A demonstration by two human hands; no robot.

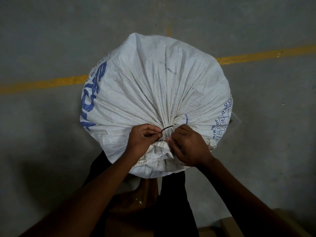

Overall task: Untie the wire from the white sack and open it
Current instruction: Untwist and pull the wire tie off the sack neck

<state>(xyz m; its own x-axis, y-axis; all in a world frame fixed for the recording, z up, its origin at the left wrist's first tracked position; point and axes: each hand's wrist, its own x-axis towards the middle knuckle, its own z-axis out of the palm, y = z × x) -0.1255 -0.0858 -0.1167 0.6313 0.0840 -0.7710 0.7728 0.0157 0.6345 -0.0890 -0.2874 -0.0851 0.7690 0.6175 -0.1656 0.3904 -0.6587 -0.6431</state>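
Wire (pixel 167 128): thin, springy; take its end left of neck.
Left hand (pixel 143 139): pinching wire.
Right hand (pixel 186 144): pinching white sack (pixel 153 82) neck, soft.

Left grip (pixel 143 137) and right grip (pixel 186 144) pinched, fingertips close together.

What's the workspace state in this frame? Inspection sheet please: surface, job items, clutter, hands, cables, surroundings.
Surface: grey concrete floor with yellow painted lines.
Job's things: white sack, blue print, full, neck gathered and still bound by black wire; mouth closed.
Clutter: nothing seen.
Grippers: left hand pinches the wire's end; right hand grips the neck beside the wire.
Cables: nothing seen apart from the wire.
Surroundings: dim light; brown cardboard-like edge at bottom right, unclear; person's dark trousers below sack.
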